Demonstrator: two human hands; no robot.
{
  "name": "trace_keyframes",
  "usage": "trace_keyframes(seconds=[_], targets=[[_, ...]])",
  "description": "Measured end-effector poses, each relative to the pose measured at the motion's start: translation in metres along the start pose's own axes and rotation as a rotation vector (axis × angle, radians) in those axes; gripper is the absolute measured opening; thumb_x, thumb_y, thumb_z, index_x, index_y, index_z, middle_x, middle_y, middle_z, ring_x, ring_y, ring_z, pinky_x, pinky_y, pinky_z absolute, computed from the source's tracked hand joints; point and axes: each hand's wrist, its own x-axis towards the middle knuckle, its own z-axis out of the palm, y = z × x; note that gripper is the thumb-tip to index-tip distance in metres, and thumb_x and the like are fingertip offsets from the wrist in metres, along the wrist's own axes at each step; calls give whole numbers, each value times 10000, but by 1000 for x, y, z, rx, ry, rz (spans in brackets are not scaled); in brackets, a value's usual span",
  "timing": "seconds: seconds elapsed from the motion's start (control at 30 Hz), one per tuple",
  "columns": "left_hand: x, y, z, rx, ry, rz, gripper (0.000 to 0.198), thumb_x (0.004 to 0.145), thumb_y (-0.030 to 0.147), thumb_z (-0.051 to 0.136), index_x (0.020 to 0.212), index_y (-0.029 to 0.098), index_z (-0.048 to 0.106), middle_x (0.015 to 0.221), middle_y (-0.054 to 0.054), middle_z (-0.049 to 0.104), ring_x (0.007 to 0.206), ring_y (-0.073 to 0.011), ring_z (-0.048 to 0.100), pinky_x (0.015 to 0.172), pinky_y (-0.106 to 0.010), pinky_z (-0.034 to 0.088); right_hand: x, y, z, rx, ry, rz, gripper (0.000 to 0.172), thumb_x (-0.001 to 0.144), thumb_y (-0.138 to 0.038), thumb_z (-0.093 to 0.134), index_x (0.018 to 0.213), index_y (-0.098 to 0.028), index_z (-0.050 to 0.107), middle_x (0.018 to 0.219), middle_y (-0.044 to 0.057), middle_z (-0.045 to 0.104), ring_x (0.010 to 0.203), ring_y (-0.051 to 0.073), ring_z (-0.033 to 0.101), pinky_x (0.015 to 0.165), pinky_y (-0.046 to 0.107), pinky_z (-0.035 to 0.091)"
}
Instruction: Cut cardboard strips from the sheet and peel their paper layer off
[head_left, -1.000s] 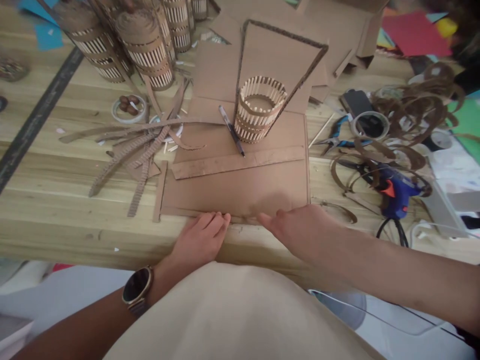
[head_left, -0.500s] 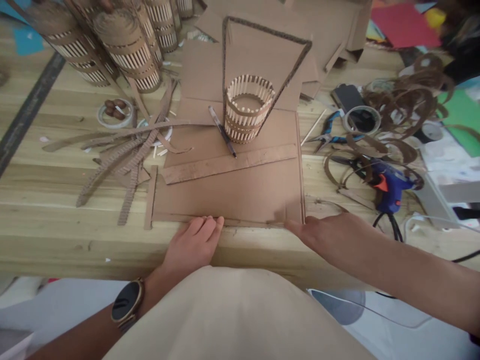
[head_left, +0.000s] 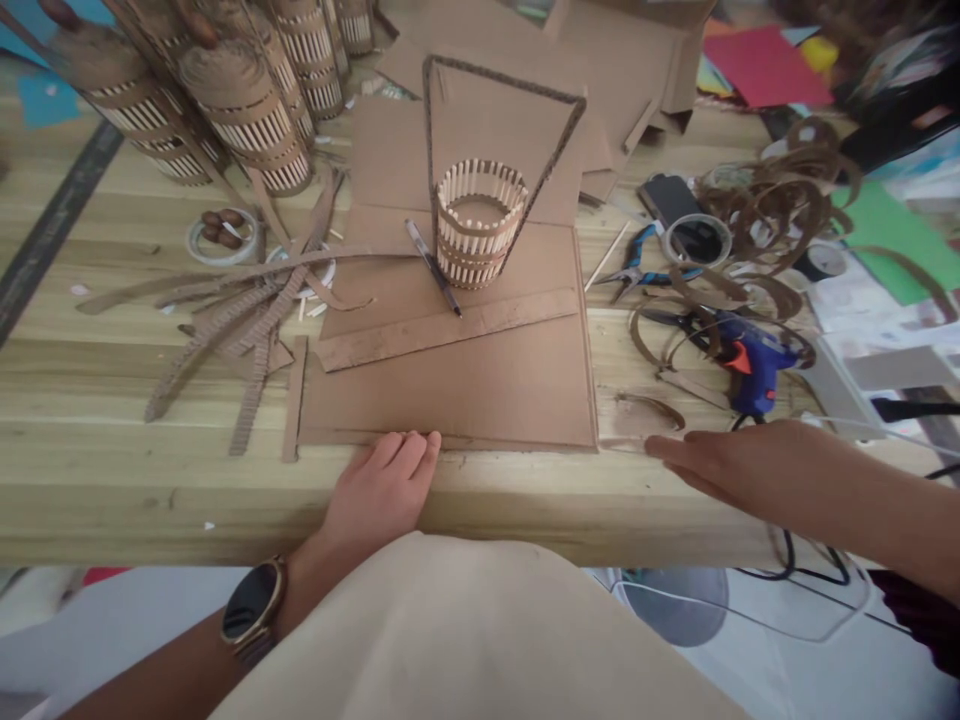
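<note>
My left hand (head_left: 386, 490) rests at the front edge of a cardboard sheet (head_left: 480, 395), its fingers together and curled; what they hold, if anything, is hidden. Right of the sheet, my right hand (head_left: 720, 465) is low over the wooden table, fingers extended, near a thin curled brown strip (head_left: 656, 408). On the cardboard stand a small stick basket (head_left: 476, 245) with a tall angular handle, a pen (head_left: 435, 270) leaning close to it, and a flat cardboard strip (head_left: 450, 330).
Corrugated strips (head_left: 247, 340) and a tape roll with brown balls (head_left: 223, 235) lie left. Finished stick cylinders (head_left: 255, 130) stand at the back left. Pliers (head_left: 637, 268), a blue glue gun (head_left: 757, 365) and coiled strips (head_left: 795, 190) lie right.
My right hand has moved right, off the cardboard's front right corner and onto the table beside it. My left hand has stayed at the front edge. The view has shifted slightly.
</note>
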Motion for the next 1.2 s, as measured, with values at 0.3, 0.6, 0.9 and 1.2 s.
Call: trace_keyframes(seconds=[0.3, 0.6, 0.9, 1.2], targets=[[16, -8, -5, -104, 22, 207, 280, 939, 36, 397, 1119, 60, 610, 902, -96, 635, 846, -191, 557, 665, -280, 470, 46, -58, -52, 91, -6, -175, 240, 945, -220, 397, 1099, -187, 578, 876, 62, 694, 630, 179, 634, 493, 277, 259], [29, -5, -4, -194, 24, 178, 221, 955, 96, 419, 1000, 91, 636, 832, -66, 622, 761, -187, 541, 612, -295, 459, 75, -101, -81, 31, 41, -270, 216, 870, -48, 457, 991, -185, 573, 707, 27, 658, 589, 183, 665, 444, 251, 241], [35, -1, -1, -224, -65, 159, 205, 984, 181, 449, 969, 134, 649, 852, -60, 633, 784, -190, 558, 605, -290, 442, 74, -113, -97, -60, -63, -192, 358, 824, 0, 462, 1101, -184, 594, 778, 75, 702, 654, 207, 695, 485, 247, 370], [35, -1, -1, -246, -64, 141, 202, 981, 157, 448, 918, 135, 638, 830, -54, 627, 775, -186, 544, 602, -290, 431, 42, -76, -59, -83, -89, -96, 560, 748, 90, 427, 1189, -213, 589, 781, 65, 694, 636, 225, 682, 470, 261, 341]])
